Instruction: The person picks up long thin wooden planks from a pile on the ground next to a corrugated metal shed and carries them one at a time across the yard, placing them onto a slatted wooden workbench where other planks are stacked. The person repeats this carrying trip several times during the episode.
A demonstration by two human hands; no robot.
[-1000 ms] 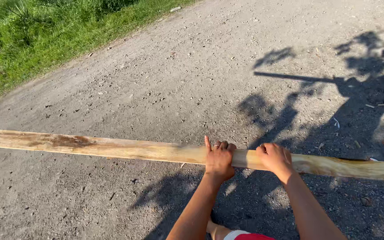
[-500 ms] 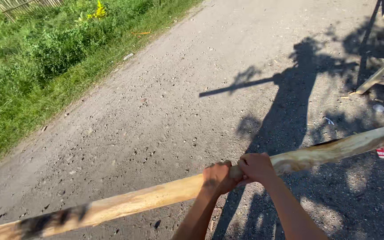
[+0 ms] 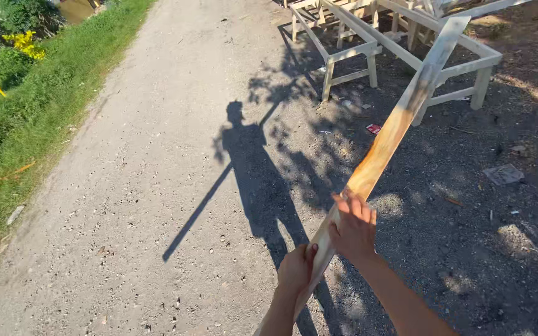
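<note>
Gripping a long pale wooden plank (image 3: 381, 146) with both bare hands, a person stands on a gravel road (image 3: 157, 155) in bright sun. The left hand (image 3: 296, 269) closes around the plank near its lower end, thumb up against the wood, while the right hand (image 3: 353, 227) wraps the board just above it, fingers curled over the far edge. From the hands the plank slants up and to the right, its far tip reaching over a cluster of unpainted wooden frames (image 3: 400, 43) that stand at the top of the view. Left of the plank, the person's shadow (image 3: 250, 168) stretches across the gravel, with a thin line of shade running down from it. Far to the left of the plank, a strip of green grass (image 3: 14, 118) borders the road. Right of the plank, scraps of litter (image 3: 502, 174) lie on darker, shaded ground.
</note>
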